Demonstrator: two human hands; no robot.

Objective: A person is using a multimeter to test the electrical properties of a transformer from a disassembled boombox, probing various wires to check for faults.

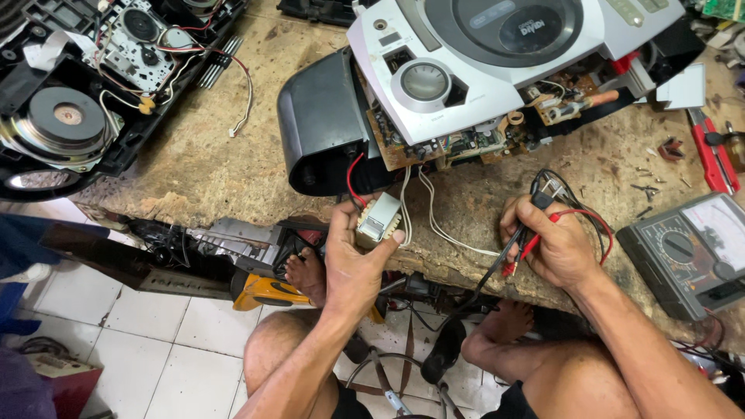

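So, far left there's an opened black speaker case (62, 116) with a round driver. Next, the left hand (353, 260) pinches a small boxy transformer (379, 219), beige with a metal core, at the bench edge below the silver stereo (497, 54). Right hand (551, 244) grips red and black probes (516, 252). Grey analog multimeter (687, 252) sits far right.

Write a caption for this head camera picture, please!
Left hand holds a small transformer; right hand grips meter probes.
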